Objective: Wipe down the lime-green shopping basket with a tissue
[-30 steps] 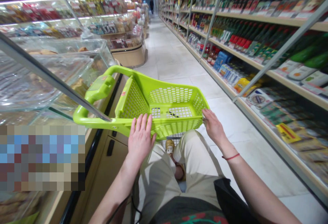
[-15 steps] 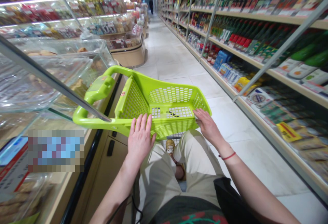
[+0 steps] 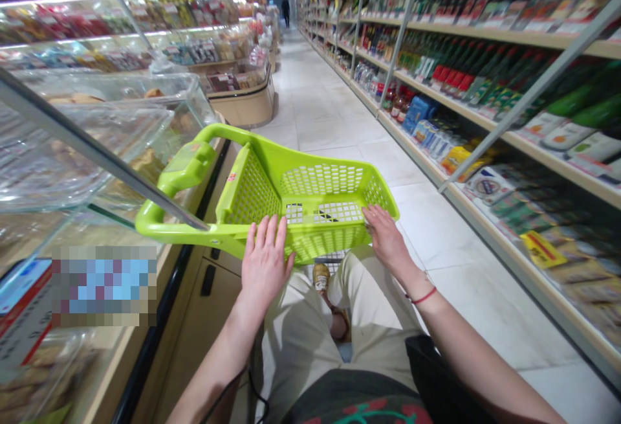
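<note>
A bright green plastic shopping cart stands sideways in front of me, its handle toward the left. No goods show in its basket. My left hand lies on the near rim, fingers stretched out and slightly apart, thumb pointing right along the side wall. Farther right, my right hand rests over the same rim close to the basket's front end, its fingers extended and a red cord round the wrist. Both hands touch the cart without wrapping round it. The undersides of the fingers are hidden.
At left, a display counter with clear covers and a slanting metal bar comes close to the cart handle. Shelves of bottles and packets line the right side. The tiled aisle runs ahead, with a person far off.
The right hand and the cart sit very slightly farther left in view. Both hands keep their places on the rim.
</note>
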The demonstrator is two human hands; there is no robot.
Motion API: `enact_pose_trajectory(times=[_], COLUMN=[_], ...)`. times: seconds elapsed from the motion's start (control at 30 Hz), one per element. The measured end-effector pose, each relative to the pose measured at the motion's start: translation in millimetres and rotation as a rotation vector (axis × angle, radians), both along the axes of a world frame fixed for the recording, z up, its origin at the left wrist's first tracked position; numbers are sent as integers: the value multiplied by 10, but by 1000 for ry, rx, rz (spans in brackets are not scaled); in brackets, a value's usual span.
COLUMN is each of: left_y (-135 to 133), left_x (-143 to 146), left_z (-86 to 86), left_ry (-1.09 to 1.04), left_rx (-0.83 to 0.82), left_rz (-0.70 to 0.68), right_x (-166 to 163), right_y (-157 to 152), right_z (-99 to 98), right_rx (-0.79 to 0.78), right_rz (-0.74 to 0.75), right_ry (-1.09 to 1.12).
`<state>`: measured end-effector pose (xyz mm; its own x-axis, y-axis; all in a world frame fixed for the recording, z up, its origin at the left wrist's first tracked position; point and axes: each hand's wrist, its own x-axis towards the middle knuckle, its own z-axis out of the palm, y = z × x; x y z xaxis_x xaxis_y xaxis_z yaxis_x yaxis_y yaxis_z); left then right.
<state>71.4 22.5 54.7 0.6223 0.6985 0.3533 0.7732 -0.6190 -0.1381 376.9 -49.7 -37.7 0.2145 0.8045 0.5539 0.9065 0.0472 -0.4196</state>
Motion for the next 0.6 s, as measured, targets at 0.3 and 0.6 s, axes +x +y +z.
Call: enact_pose_trajectory(times=[0.3,0.6], left_y=[1,8], left_x=[-9,-3], left_z=[-2,2], left_ry=[-5,-7], left_rx=[1,-3], left_rz=[-11,-13], right_x=[268,257], right_y=[-106,-75], right_z=[14,-64], right_rx=[-25,3], right_rz=[43,-50], right_ry=[28,61])
